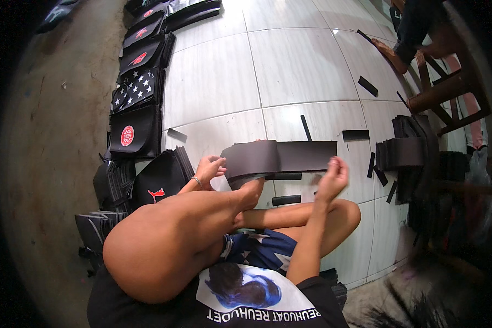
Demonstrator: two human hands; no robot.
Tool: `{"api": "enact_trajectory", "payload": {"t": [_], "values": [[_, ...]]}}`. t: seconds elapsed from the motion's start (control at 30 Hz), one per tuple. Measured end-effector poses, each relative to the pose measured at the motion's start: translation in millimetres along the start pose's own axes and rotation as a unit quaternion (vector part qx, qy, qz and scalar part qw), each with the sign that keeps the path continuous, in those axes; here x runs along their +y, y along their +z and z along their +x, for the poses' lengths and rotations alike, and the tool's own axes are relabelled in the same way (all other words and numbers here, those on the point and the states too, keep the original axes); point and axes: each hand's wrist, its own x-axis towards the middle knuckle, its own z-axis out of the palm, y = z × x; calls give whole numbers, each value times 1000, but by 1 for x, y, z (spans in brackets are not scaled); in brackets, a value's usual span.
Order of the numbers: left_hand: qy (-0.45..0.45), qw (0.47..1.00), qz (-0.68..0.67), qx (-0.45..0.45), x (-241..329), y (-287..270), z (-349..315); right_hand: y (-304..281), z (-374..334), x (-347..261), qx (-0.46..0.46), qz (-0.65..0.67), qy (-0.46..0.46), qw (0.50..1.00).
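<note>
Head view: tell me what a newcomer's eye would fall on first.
The wide dark strip stands out first, mid-picture between the left hand and right hand. Next comes the row of black stacks along the left side of the pale tiled floor, one topped with white stars.

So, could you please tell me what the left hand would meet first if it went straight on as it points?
The left hand would likely meet the dark sheet first; whether they already touch is unclear.
</note>
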Motion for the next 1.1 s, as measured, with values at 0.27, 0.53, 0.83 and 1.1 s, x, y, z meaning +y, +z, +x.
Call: {"api": "enact_trajectory", "payload": {"t": [0.27,0.53,0.83,1.1], "values": [[-91,959,-238,-125,28,2,-14,55,-93,-5,-334,-235,-145,901],[35,965,-229,-123,77,3,-51,56,-90,-23,-356,-215,-151,897],[66,966,-155,-196,97,12,-67,63,-108,-45,-408,-125,-154,891],[132,984,-47,-110,72,-16,-47,27,-35,-25,-146,-87,66,983]]}}
